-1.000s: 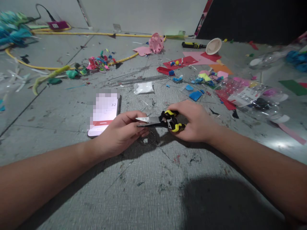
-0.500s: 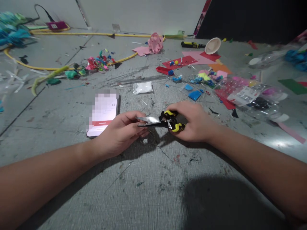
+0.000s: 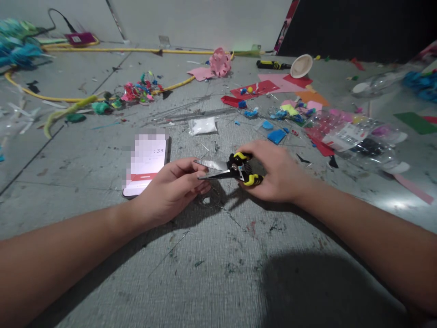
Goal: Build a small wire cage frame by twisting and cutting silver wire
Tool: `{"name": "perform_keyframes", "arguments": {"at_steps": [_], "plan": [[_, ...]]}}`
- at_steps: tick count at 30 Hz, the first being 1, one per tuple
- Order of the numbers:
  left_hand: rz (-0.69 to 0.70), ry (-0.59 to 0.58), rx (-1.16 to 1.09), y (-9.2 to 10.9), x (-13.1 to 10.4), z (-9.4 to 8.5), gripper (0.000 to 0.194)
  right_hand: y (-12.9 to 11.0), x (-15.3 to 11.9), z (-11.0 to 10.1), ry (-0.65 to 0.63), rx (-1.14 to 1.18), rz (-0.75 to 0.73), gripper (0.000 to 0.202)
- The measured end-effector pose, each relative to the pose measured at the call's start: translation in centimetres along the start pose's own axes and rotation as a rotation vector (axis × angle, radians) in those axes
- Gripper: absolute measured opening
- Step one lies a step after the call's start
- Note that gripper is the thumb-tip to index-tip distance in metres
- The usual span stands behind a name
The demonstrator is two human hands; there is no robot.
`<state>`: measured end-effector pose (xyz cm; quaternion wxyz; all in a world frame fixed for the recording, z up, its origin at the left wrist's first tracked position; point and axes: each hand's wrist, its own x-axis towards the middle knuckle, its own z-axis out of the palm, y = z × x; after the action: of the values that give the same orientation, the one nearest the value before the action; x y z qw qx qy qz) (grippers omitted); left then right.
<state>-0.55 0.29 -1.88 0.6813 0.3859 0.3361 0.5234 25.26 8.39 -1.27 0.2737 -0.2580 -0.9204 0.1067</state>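
My right hand (image 3: 277,171) grips a pair of spring-handled snips (image 3: 235,167) with black and yellow grips. The blades point left and stand apart, their tips at the fingers of my left hand (image 3: 177,182). My left thumb and fingers are pinched together on a thin wire (image 3: 225,210). Part of it shows as a twisted, looped strand below the fingertips; the pinched part is hidden. A phone (image 3: 146,159) with a lit screen lies just beyond my left wrist.
A small white packet (image 3: 204,125) lies ahead of my hands. Paper scraps (image 3: 259,89) and a clear plastic bottle (image 3: 355,136) with bits inside are at the right. Beaded wire pieces (image 3: 141,89), a yellow cable (image 3: 119,50) and a pink paper flower (image 3: 220,62) lie farther back.
The snips' blades and handles have spread wider apart, with the upper blade moving up. My left hand stays nearly in place, still pinched.
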Motion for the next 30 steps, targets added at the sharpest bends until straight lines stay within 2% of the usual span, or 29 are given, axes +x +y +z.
{"name": "perform_keyframes", "arguments": {"at_steps": [3, 8, 15, 18, 24, 27, 30], "plan": [[0.028, 0.042, 0.028, -0.1, 0.0, -0.2, 0.012, 0.0, 0.0, 0.3, 0.019, 0.017, -0.041, 0.046], [0.109, -0.033, 0.089, -0.5, 0.0, -0.9, 0.008, -0.1, -0.1, 0.3, 0.030, 0.012, -0.034, 0.041], [0.120, -0.057, 0.162, -0.5, -0.2, -1.3, 0.012, 0.0, -0.2, 0.3, 0.017, -0.006, -0.012, 0.039], [0.148, -0.043, 0.222, -0.4, -0.3, -1.4, 0.011, 0.0, -0.1, 0.3, 0.031, -0.008, -0.015, 0.039], [0.341, 0.063, 0.458, 0.3, -0.5, -0.7, 0.006, -0.4, 0.0, 0.3, 0.057, 0.034, 0.005, 0.040], [0.326, 0.097, 0.469, 0.3, -0.5, -0.6, 0.006, -0.8, 0.0, 0.1, 0.037, 0.069, 0.041, 0.041], [0.246, 0.087, 0.356, 0.0, -0.5, -1.0, 0.001, -1.0, 0.1, 0.0, 0.023, 0.058, 0.047, 0.040]]}}
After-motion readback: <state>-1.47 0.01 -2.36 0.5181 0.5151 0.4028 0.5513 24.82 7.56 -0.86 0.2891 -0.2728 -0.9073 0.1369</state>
